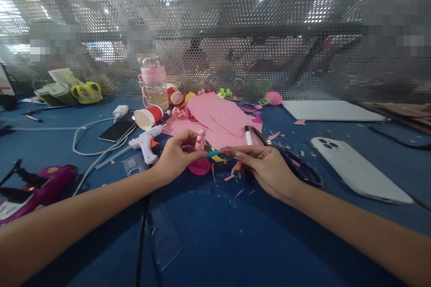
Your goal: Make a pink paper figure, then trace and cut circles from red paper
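Note:
My left hand point(177, 156) is closed around a small pink paper figure point(200, 140) that stands over a round magenta disc point(199, 167) on the blue table. My right hand point(266, 165) pinches a thin teal strip point(213, 154) whose tip points at the figure. A white marker point(248, 135) and black scissors point(296, 166) lie just behind and beside the right hand. Pink paper sheets point(218, 119) lie beyond both hands.
A white glue gun point(146, 142) lies left of my left hand, with a red paper cup point(148, 116), a pink-lidded bottle point(154, 81) and a dark phone point(117, 130) on cables. A white phone point(357, 168) lies to the right. A magenta glue gun point(37, 188) sits at the far left. A perforated screen point(235, 31) closes the back.

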Available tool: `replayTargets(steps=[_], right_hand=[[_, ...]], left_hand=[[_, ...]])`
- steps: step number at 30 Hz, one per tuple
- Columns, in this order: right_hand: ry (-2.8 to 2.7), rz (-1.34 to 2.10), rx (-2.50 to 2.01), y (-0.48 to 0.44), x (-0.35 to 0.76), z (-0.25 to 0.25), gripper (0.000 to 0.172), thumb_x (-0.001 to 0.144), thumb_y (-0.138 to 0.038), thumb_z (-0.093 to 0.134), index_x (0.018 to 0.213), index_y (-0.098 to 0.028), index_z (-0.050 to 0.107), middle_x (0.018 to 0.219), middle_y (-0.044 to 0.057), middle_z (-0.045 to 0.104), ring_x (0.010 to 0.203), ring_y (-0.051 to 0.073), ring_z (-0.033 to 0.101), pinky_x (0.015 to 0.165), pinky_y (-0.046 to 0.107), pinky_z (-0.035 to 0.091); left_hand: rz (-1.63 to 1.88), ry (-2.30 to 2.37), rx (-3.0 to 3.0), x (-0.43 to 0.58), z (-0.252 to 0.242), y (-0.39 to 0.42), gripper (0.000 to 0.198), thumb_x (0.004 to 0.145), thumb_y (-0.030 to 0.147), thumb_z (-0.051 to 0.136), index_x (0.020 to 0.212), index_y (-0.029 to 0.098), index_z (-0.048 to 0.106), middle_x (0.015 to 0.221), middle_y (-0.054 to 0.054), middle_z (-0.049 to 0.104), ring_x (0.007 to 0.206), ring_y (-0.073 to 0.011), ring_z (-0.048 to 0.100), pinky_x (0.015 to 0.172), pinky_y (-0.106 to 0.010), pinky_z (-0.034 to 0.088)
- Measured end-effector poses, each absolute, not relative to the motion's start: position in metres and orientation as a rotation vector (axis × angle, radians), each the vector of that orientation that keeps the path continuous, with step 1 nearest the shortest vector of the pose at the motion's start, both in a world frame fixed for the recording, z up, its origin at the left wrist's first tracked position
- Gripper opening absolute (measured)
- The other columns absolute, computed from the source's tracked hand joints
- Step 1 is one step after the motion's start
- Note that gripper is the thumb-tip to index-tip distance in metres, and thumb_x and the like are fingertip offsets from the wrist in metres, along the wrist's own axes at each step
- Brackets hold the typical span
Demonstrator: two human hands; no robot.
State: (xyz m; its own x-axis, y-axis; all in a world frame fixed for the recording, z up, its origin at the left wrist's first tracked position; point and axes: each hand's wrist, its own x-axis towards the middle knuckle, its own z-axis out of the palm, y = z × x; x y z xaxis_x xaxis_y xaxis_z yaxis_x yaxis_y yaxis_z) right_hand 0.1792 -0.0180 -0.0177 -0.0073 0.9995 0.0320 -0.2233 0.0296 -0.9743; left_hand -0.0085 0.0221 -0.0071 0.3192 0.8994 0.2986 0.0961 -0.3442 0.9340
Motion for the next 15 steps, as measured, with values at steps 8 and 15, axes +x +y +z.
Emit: replayTargets(steps=[8, 15], right_hand=[[-1.032, 1.347, -1.018, -0.0181, 0.1801, -0.0146, 0.024, 0.055, -0.034, 0.076, 0.058, -0.015, 0.062, 0.055, 0.001, 0.062, 0.035, 0.007, 0.048, 0.035, 0.022, 0.044], [-1.085, 1.386, -0.904, -0.0171, 0.1833, -0.0155, 0.035, 0.072, -0.039, 0.061, 0.048, -0.019, 0.044, 0.033, -0.005, 0.042, 0.027, 0.006, 0.037, 0.027, 0.02, 0.03]], left_hand=[[1.126, 0.892, 1.708, -0.009, -0.0066, 0.0218, 0.023, 0.058, 0.019, 0.069, 0.072, 0.017, 0.052, 0.071, 0.003, 0.058, 0.069, -0.0101, 0.056, 0.065, -0.023, 0.046], [1.132, 0.903, 1.684, -0.0074, -0.0049, 0.0217, 0.023, 0.056, 0.02, 0.068, 0.072, 0.017, 0.051, 0.069, 0.003, 0.058, 0.066, -0.0104, 0.056, 0.064, -0.024, 0.047]])
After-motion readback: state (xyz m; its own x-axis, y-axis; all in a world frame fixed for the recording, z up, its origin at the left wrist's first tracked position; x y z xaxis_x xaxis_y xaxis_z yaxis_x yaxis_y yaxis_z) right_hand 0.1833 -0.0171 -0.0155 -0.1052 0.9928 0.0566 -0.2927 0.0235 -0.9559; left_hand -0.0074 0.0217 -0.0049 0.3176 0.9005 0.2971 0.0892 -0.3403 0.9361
